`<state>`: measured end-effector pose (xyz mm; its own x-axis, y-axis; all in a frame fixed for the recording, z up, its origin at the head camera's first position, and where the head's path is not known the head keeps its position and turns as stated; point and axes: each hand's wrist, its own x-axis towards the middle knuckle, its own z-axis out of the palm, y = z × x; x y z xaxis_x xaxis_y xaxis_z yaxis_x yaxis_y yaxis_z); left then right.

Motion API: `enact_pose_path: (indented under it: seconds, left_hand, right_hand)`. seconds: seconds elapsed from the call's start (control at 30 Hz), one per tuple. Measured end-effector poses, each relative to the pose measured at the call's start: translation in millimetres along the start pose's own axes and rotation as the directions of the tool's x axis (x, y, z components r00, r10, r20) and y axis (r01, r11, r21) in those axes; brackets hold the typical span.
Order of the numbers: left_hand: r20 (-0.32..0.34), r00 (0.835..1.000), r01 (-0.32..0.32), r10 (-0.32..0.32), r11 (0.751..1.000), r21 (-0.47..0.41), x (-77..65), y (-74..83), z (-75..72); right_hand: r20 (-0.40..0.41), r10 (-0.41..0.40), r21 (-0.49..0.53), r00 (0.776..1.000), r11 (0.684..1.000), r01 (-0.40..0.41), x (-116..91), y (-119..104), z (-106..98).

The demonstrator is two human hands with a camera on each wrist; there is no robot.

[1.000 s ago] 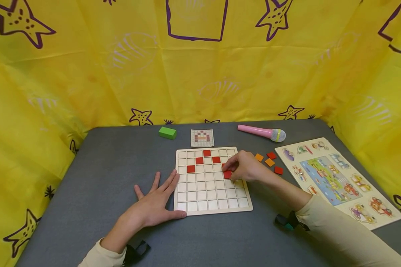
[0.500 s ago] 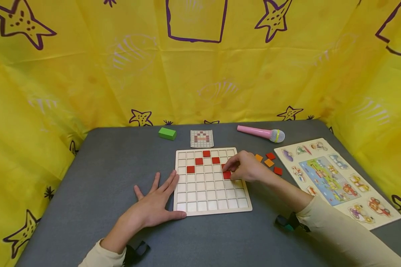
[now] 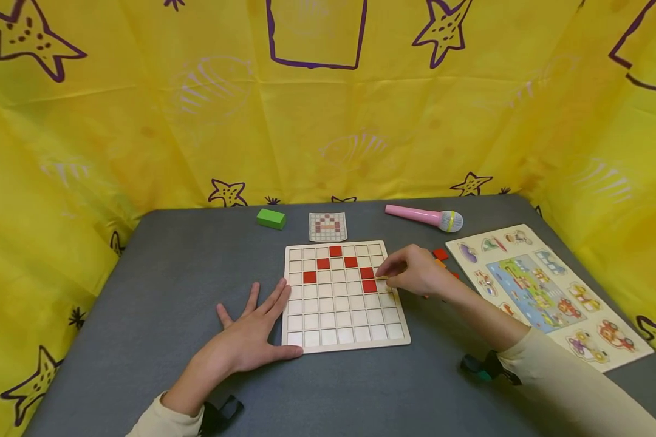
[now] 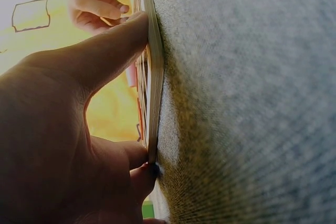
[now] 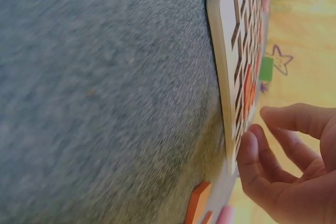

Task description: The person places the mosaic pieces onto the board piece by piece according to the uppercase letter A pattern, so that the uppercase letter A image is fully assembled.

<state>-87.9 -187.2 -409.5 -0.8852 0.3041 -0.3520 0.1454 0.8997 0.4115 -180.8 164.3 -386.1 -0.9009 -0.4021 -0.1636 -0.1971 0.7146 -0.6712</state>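
Observation:
A wooden grid board (image 3: 345, 348) lies flat on the grey table, with several red square tiles (image 3: 369, 286) set in its upper cells. My left hand (image 3: 248, 340) is spread along the board's left side, thumb at the lower left corner and fingertips at the edge; the left wrist view shows the thumb touching the board's edge (image 4: 155, 72). Over the board's right edge hovers my right hand (image 3: 418, 271), just right of two stacked red tiles. In the right wrist view its thumb and fingers are bent and apart, with nothing visible between them.
Loose red (image 3: 440, 254) and orange tiles lie right of the board, partly hidden behind my right hand. Farther right is a picture puzzle board (image 3: 574, 358). Behind the grid stand a patterned card (image 3: 328, 227), a green block (image 3: 271, 219) and a pink toy microphone (image 3: 423, 216).
My right hand has let go of the red tile and drawn back slightly to the right, uncovering two red tiles in neighbouring cells. The left hand stays at the board's edge.

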Motion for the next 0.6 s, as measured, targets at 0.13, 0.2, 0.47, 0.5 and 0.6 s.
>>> enact_pose_path:
  seconds: [0.13,0.2,0.47,0.5,0.6]
  left_hand:
    - [0.002,1.000,-0.001,0.001,1.000,-0.001,-0.5,0.1,-0.3]
    - [0.004,1.000,0.001,-0.001,1.000,0.001,-0.5,0.3,-0.1]
    - [0.010,1.000,0.011,-0.011,1.000,0.012,0.4,0.7,0.2]
    - [0.010,1.000,0.011,-0.012,1.000,0.012,0.4,0.6,0.1]
    - [0.009,1.000,0.011,-0.011,1.000,0.010,0.1,0.5,-0.1]
  right_hand:
    - [-0.005,0.025,0.024,1.000,0.999,-0.025,-7,7,-6]
    - [-0.017,0.031,0.023,0.999,0.999,-0.030,-11,11,-9]
    - [-0.047,0.026,0.016,0.999,1.000,-0.025,-26,26,-23]
    - [-0.051,0.027,0.019,0.998,0.999,-0.027,-28,27,-24]
    - [-0.061,0.029,0.019,0.998,0.999,-0.028,-33,31,-28]
